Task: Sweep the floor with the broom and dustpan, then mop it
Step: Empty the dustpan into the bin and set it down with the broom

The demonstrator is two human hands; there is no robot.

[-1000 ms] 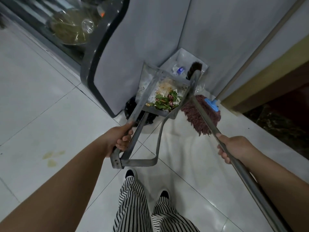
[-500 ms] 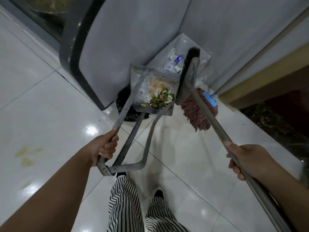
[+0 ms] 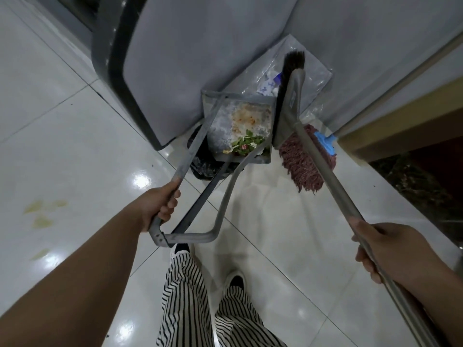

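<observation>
My left hand (image 3: 160, 205) grips the metal frame handle of the grey dustpan (image 3: 220, 126), held off the floor and tilted away from me. Green and red food scraps (image 3: 246, 146) lie at its near edge. My right hand (image 3: 383, 249) is closed around the long grey handle of the broom (image 3: 292, 93), whose dark bristles stand beside the pan's right edge, above a bin lined with a clear bag (image 3: 304, 73). A reddish mop head (image 3: 304, 169) with a blue clamp hangs just beyond the broom handle.
A grey appliance (image 3: 190, 53) with a black edge stands at the back left, a grey wall panel behind the bin. A black bin bag (image 3: 203, 164) sits under the dustpan. Yellowish stains (image 3: 41, 211) mark the white tiles at left. A dark stone floor lies at right.
The dustpan has tipped further and risen toward the clear-lined bin, and the scraps have slid to its near edge. My right hand has slid lower along the broom handle.
</observation>
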